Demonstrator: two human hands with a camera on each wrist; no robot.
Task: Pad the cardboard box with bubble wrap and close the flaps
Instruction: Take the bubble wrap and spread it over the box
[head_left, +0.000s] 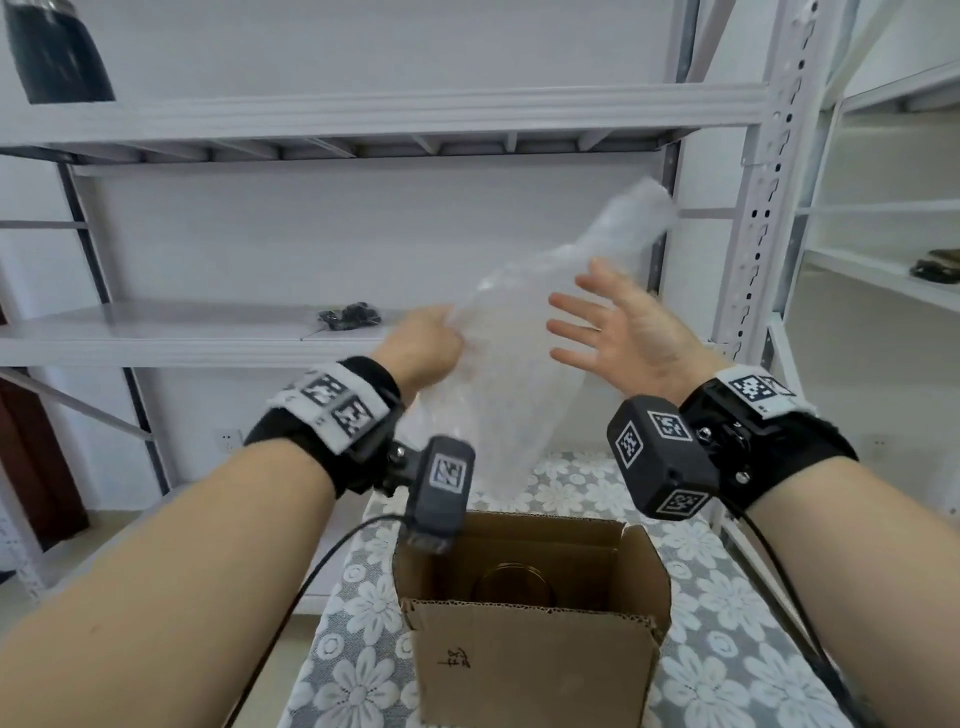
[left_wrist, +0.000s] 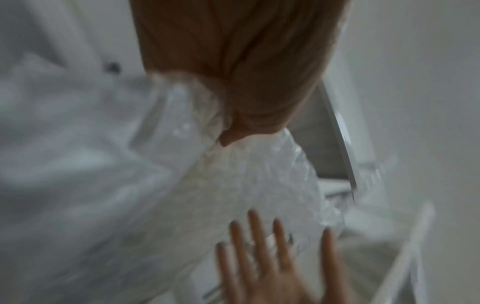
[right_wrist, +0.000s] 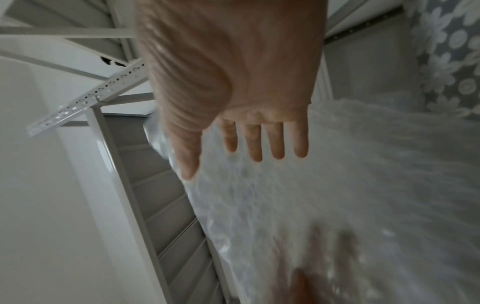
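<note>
The right hand (right_wrist: 233, 72) spreads straight fingers (right_wrist: 253, 142) before blurred bubble wrap (right_wrist: 324, 185); white shelving (right_wrist: 145, 195) stands behind.

bubble wrap (head_left: 511, 364) above box (head_left: 535, 623), box on table (head_left: 727, 597)

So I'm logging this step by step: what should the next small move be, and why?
Probably close the right hand on the bubble wrap. Only the left hand grips it, the right is spread open beside it, and the sheet hangs loose above the open cardboard box.
</note>
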